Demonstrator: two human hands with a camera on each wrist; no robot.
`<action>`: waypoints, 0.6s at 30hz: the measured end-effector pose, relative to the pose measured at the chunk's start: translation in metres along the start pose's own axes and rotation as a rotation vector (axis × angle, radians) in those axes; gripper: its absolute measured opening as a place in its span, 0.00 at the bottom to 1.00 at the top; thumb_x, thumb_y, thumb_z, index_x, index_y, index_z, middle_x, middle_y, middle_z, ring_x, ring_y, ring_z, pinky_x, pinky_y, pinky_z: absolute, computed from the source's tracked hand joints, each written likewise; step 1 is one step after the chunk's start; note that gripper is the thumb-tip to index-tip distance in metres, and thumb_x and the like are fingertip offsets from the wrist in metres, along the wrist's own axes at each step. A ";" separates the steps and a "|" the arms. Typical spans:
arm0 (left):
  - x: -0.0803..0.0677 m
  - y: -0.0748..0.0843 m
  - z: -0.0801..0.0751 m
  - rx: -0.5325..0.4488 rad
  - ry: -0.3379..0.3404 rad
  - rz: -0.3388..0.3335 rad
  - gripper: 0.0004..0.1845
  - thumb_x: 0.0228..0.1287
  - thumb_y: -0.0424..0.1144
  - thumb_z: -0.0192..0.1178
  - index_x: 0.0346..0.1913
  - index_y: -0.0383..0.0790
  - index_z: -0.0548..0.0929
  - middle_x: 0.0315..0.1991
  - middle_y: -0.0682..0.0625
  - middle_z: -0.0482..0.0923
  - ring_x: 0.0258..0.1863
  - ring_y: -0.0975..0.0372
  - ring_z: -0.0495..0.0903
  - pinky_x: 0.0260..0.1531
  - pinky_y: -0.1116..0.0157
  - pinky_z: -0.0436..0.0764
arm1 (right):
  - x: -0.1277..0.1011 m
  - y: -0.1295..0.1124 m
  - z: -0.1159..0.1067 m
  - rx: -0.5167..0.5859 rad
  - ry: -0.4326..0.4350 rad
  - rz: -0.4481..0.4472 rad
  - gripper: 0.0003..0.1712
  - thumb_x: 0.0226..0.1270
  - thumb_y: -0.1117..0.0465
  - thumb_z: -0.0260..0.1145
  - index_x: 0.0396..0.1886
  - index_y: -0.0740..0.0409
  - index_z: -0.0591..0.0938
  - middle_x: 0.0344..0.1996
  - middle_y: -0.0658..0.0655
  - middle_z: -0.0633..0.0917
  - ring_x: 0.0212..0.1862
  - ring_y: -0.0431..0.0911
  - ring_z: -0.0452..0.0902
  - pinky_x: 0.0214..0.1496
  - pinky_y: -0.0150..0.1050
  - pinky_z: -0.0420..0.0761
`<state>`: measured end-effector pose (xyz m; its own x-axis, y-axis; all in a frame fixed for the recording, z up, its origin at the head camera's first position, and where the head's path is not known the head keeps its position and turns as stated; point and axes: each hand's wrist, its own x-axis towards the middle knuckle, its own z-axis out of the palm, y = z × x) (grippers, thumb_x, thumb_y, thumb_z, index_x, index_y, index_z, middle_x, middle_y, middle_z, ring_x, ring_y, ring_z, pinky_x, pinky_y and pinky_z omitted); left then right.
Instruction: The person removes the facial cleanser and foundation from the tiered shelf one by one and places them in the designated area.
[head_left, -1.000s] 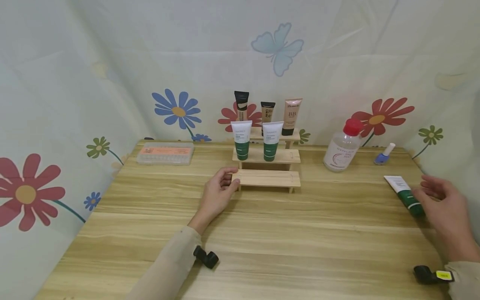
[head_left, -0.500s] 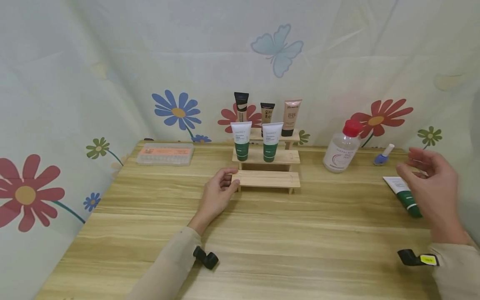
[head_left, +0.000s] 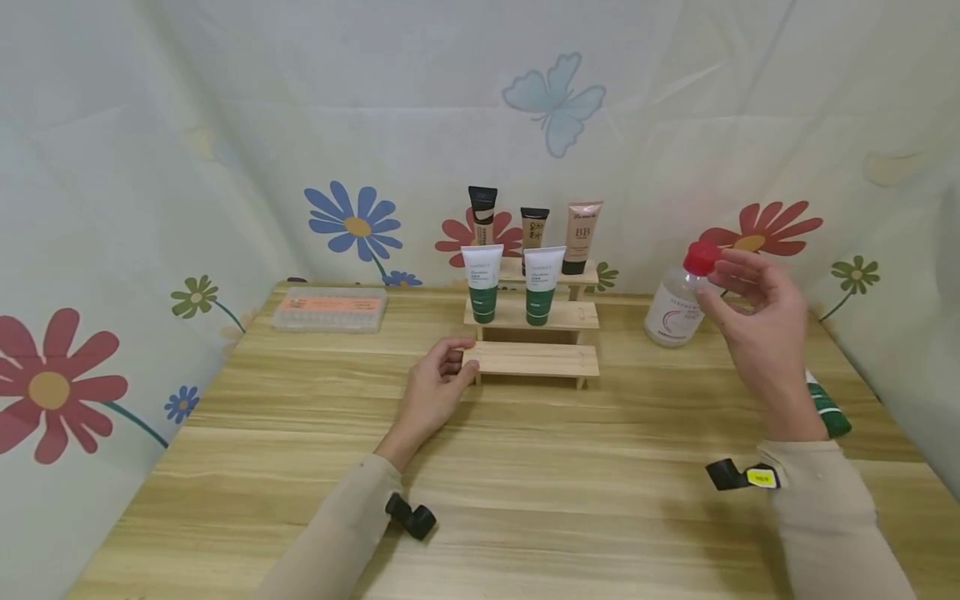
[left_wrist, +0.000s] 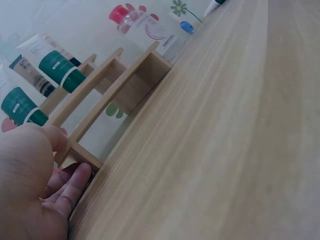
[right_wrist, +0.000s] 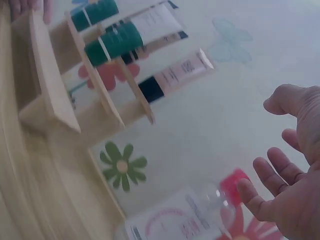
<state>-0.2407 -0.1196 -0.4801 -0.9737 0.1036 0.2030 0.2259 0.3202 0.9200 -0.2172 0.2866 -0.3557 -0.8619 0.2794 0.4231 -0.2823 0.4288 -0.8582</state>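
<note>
So far we see five tubes already standing on the upper tiers of the stepped wooden rack (head_left: 531, 358), while its near bottom step is bare. Our left hand (head_left: 435, 387) holds the rack's left end, fingers curled at the step. Our right hand (head_left: 753, 321), fingers spread and gripping nothing, reaches the red-capped clear bottle (head_left: 678, 300) standing far right; we judge it unplaced, like the green tube (head_left: 828, 410) lying near right.
</note>
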 end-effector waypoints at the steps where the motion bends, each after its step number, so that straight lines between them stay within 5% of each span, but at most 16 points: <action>1: 0.000 0.000 0.000 0.001 0.000 0.001 0.18 0.84 0.40 0.66 0.70 0.42 0.83 0.52 0.45 0.88 0.50 0.55 0.88 0.52 0.62 0.89 | 0.001 -0.003 0.006 0.029 -0.010 -0.012 0.31 0.79 0.59 0.76 0.78 0.49 0.79 0.65 0.48 0.83 0.64 0.41 0.80 0.59 0.22 0.80; 7: -0.001 0.000 0.000 0.002 -0.003 0.002 0.18 0.84 0.40 0.66 0.70 0.43 0.83 0.51 0.46 0.88 0.49 0.56 0.89 0.51 0.62 0.89 | 0.002 -0.017 0.043 0.182 -0.079 -0.056 0.29 0.78 0.60 0.77 0.75 0.49 0.81 0.62 0.48 0.83 0.65 0.45 0.82 0.60 0.25 0.84; 18: 0.001 -0.001 0.000 -0.004 -0.004 0.003 0.17 0.84 0.40 0.66 0.69 0.45 0.84 0.51 0.45 0.88 0.48 0.56 0.89 0.50 0.63 0.89 | -0.001 -0.026 0.103 0.232 -0.245 -0.007 0.36 0.77 0.57 0.78 0.79 0.55 0.76 0.70 0.59 0.81 0.72 0.54 0.79 0.68 0.36 0.84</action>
<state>-0.2416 -0.1198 -0.4810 -0.9728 0.1083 0.2046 0.2288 0.3158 0.9208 -0.2519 0.1868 -0.3638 -0.9272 0.0507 0.3710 -0.3527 0.2148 -0.9108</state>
